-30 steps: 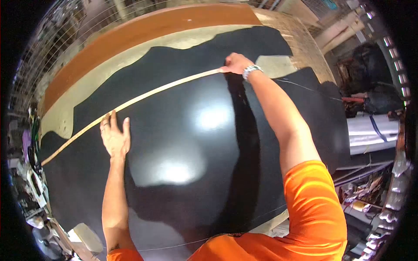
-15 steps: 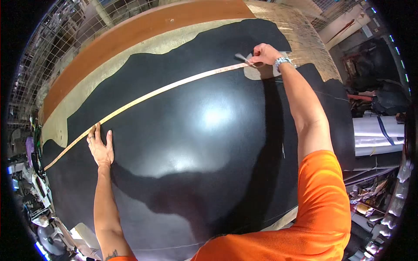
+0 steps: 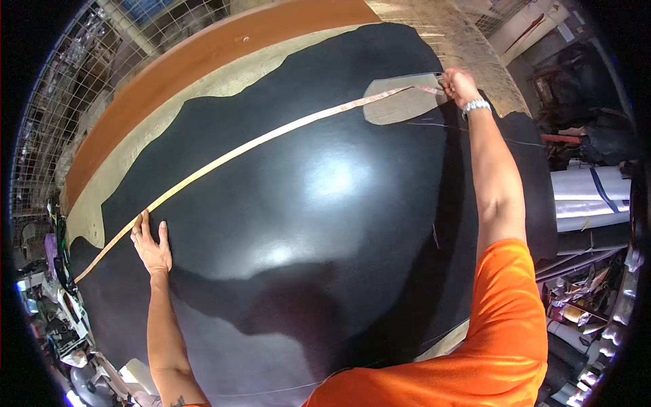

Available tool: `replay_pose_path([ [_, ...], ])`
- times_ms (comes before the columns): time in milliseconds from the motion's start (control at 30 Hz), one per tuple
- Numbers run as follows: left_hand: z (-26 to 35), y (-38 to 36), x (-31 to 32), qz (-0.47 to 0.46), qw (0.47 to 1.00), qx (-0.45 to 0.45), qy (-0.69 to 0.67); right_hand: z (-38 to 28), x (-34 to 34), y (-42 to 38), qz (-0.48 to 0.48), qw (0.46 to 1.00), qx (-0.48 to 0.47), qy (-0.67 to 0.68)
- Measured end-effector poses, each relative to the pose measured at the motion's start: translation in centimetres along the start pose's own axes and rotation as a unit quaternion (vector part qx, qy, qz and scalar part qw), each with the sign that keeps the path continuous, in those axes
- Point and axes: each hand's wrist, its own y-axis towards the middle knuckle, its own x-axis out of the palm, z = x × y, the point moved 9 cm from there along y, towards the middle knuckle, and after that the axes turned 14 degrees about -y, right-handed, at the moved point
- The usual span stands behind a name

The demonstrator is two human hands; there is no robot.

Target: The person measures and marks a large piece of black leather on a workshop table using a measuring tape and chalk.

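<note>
A wide sheet of smooth black leather [image 3: 224, 251] with a wavy far edge spreads in front of me. Across it, from lower left to upper right, runs a yellowish tape measure [image 3: 251, 144]. My left hand [image 3: 152, 249] lies flat with fingers apart, its fingertips on the tape near the left end. Far right, my right hand [image 3: 461, 87] is closed on the other end of the tape, which twists over just short of the fingers. Beneath that stretch is a pale, rounded patch [image 3: 386, 115] bordered by the black leather.
A brown strip [image 3: 135, 102] curves along the table's back edge, with wire mesh [image 3: 95, 61] behind. Worn bare board [image 3: 441, 30] shows at the back right. White rolls [image 3: 586, 193] lie stacked at the right. Clutter [image 3: 74, 346] crowds the lower left.
My right hand has moved right with the tape's end, drawing it across the pale patch, more of which now shows. My left hand stays flat at the tape.
</note>
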Motion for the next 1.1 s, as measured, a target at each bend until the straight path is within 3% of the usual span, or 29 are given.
replay_pose_path([
  [33, -0.1, 0.0, 0.0, 0.001, 1.000, 0.000, 0.001, -1.6, 1.1, -1.9, -0.058, 0.990, 0.045, 0.122],
  [67, -0.1, 0.1, 0.0, 0.003, 1.000, -0.001, 0.003, -1.8, 0.4, -5.0, 0.038, 0.986, 0.089, 0.133],
  [133, 0.0, 0.3, 0.0, 0.004, 1.000, -0.003, 0.006, 0.5, 0.7, -5.8, -0.010, 0.979, 0.101, 0.179],
  [300, 4.4, 0.7, -2.7, 0.010, 1.000, 0.005, -0.010, -2.3, 5.3, -14.6, -0.095, 0.966, 0.033, 0.238],
  [333, 4.8, 1.1, -3.4, -0.030, 0.998, -0.048, -0.032, -3.3, 6.5, -16.5, -0.084, 0.961, 0.069, 0.255],
  [367, 5.0, 0.8, -4.2, -0.049, 0.996, -0.061, -0.034, -3.9, 7.5, -18.0, -0.085, 0.968, 0.070, 0.226],
  [433, 0.3, -0.6, -1.8, 0.016, 0.999, -0.032, 0.005, -3.3, 8.8, -18.5, -0.121, 0.975, 0.053, 0.181],
  [467, 0.3, -0.1, -1.4, 0.028, 0.999, -0.017, -0.006, -3.6, 8.6, -20.3, -0.088, 0.982, 0.057, 0.157],
  [500, -0.2, -0.2, -1.4, 0.026, 0.999, -0.020, -0.006, -3.7, 9.7, -21.0, -0.116, 0.983, 0.053, 0.129],
  [667, -0.3, -0.4, -1.8, 0.037, 0.999, -0.016, -0.003, -6.6, 13.8, -25.7, -0.135, 0.980, 0.058, 0.136],
  [733, 3.1, 1.1, -3.8, -0.041, 0.998, -0.028, -0.024, -10.3, 15.3, -29.1, -0.095, 0.993, 0.060, 0.029],
  [800, 2.5, 0.5, -2.7, 0.022, 0.999, 0.012, -0.028, -10.5, 16.0, -30.4, -0.108, 0.993, 0.053, -0.013],
  [933, 0.0, 0.1, -0.7, 0.010, 0.999, -0.030, 0.021, -12.4, 19.0, -32.0, -0.100, 0.987, -0.122, -0.041],
  [1033, 0.6, 0.2, -1.1, 0.008, 1.000, -0.012, 0.019, -13.8, 20.8, -33.9, -0.104, 0.988, -0.102, -0.049],
  [1100, 4.7, 0.8, -3.9, 0.017, 1.000, 0.012, -0.012, -15.1, 21.8, -35.7, -0.100, 0.988, -0.106, -0.050],
])
